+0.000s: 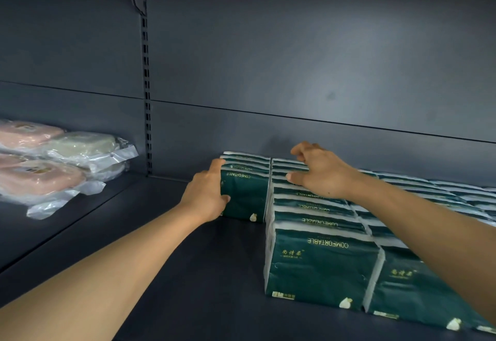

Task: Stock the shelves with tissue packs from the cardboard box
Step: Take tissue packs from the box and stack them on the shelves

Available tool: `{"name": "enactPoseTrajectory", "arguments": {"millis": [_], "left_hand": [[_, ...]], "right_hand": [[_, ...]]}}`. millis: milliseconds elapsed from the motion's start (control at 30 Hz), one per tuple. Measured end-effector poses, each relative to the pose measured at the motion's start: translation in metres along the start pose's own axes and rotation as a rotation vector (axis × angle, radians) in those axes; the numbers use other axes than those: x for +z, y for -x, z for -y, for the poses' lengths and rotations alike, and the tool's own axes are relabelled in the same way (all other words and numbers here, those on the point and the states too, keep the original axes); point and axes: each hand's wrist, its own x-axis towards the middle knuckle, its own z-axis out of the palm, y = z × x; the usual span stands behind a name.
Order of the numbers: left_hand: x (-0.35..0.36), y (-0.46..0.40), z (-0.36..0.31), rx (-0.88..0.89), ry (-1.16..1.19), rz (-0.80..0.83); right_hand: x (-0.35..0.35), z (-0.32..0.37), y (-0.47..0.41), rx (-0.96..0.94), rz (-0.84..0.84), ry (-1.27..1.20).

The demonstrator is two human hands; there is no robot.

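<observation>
The left hand holds a short stack of green tissue packs at the back of the shelf, its fingers curled over the top left edge and the thumb pressed against the front face. This stack stands against the back wall and just beside a long row of packs that runs to the shelf's front edge. The right hand hovers over the far end of that row, fingers loosely spread and bent, gripping nothing; whether the fingertips touch the tops of the packs I cannot tell. The cardboard box is out of view.

The likeliest trouble is the small stack going crooked. It is soft, made of several separate packs, and pushed from one side only, so a hard shove could make the packs slide apart or buckle against the neighbouring row. If the right hand presses down on the row while the left one pushes, the wrappers may snag and drag a pack out of line. The front packs stand close to the shelf's edge, and a knock from the right forearm, which passes over them, could tip one off. The pink and pale bagged goods to the left lie well apart and seem out of danger.
</observation>
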Motion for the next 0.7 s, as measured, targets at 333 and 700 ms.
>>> {"name": "enactPoseTrajectory", "arguments": {"millis": [333, 700], "left_hand": [[-0.025, 0.006, -0.01, 0.021, -0.019, 0.014], [-0.074, 0.062, -0.07, 0.214, 0.051, -0.002]], "right_hand": [[-0.01, 0.007, 0.022, 0.018, -0.037, -0.002], [-0.058, 0.024, 0.117, 0.065, -0.268, -0.034]]}}
